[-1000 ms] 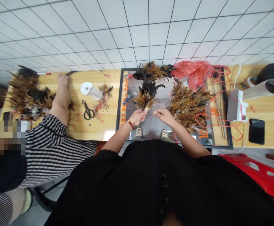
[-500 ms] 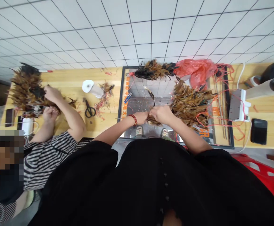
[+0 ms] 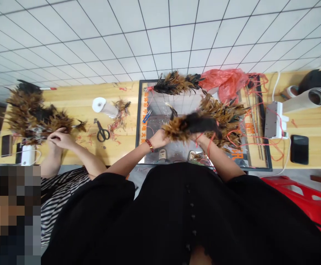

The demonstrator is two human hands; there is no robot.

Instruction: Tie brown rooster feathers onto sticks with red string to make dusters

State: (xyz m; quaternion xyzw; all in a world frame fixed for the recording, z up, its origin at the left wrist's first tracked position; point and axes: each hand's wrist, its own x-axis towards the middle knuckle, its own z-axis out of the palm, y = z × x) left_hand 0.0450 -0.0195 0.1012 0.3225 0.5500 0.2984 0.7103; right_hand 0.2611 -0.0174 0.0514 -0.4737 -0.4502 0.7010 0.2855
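A bundle of brown and black feathers (image 3: 189, 126) lies crosswise between my hands, over the mirror panel (image 3: 160, 110) on the wooden table. My left hand (image 3: 159, 138), with a red bead bracelet on the wrist, is closed on the bundle's left end. My right hand (image 3: 200, 137) is mostly hidden under the feathers and grips the bundle from below; a red string (image 3: 210, 141) hangs near it. A loose pile of brown feathers (image 3: 226, 117) lies just right of my hands.
A second feather bundle (image 3: 174, 83) and a red plastic bag (image 3: 223, 82) lie at the back. Black scissors (image 3: 102, 130), a white roll (image 3: 101, 106), a power strip (image 3: 273, 120) and a phone (image 3: 299, 148) sit on the table (image 3: 121, 147). A person's hands (image 3: 58, 138) work feathers at left.
The feather bundle has risen from low between my hands and turned sideways, spreading wide. The person at left drew both hands together nearer the table's front edge.
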